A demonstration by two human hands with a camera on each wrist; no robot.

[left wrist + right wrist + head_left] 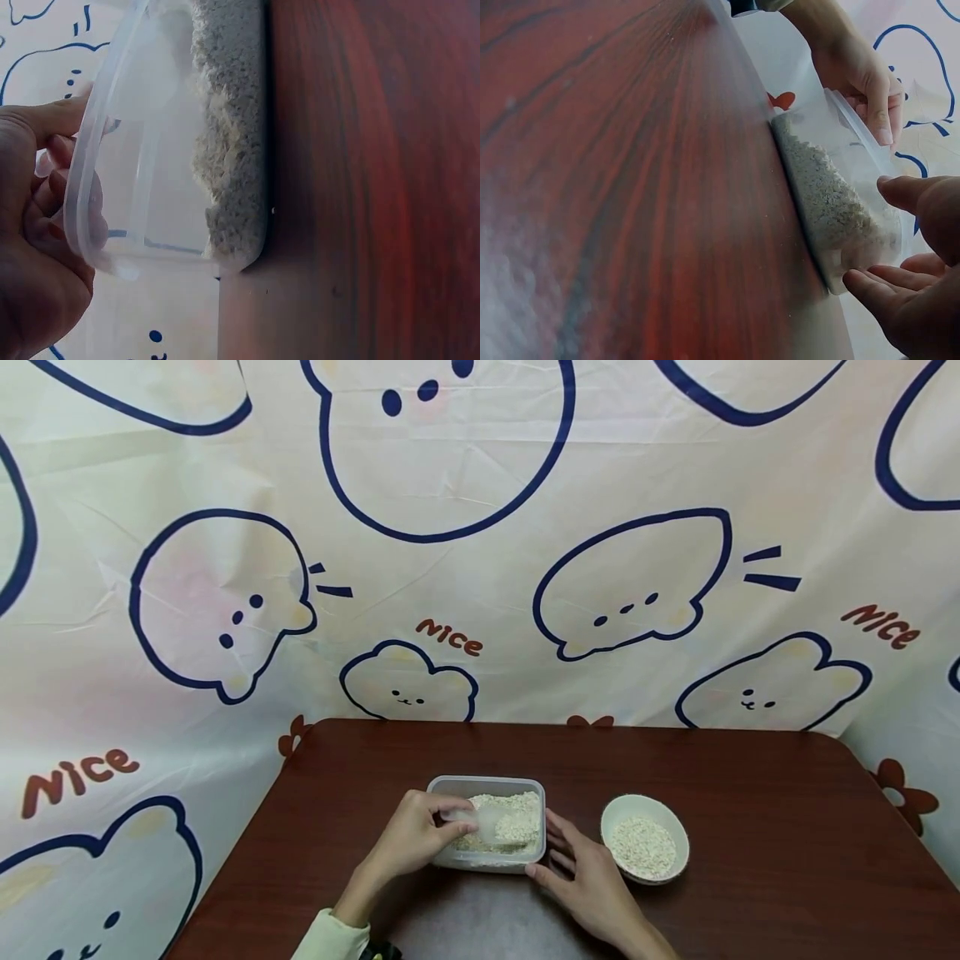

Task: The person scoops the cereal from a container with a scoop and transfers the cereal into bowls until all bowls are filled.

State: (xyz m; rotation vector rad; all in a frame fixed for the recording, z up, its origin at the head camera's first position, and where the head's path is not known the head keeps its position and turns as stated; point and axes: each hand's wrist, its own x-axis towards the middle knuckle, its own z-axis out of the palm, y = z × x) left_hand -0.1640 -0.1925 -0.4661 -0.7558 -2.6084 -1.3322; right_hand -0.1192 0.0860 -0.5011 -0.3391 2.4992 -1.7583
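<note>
A clear plastic container point(489, 862) of pale oat flakes point(517, 827) stands on the table. My left hand point(422, 833) reaches over its left side and pinches the end of a translucent scoop point(487, 823), whose far end lies at the oats; its full shape is unclear. My right hand point(587, 877) rests against the container's right side and front right corner, fingers loosely extended and thumb apart from them. In the right wrist view, the thumb point(904, 191) is by the rim and the fingers point(885, 289) are at the container's end.
A white bowl point(611, 810) holding more oat flakes stands to the right of the container, just beyond my right hand. The dark red-brown wooden table point(360, 760) ends at a cloth backdrop point(495, 585) with cartoon outlines. Something dark and small point(381, 952) shows by my left sleeve.
</note>
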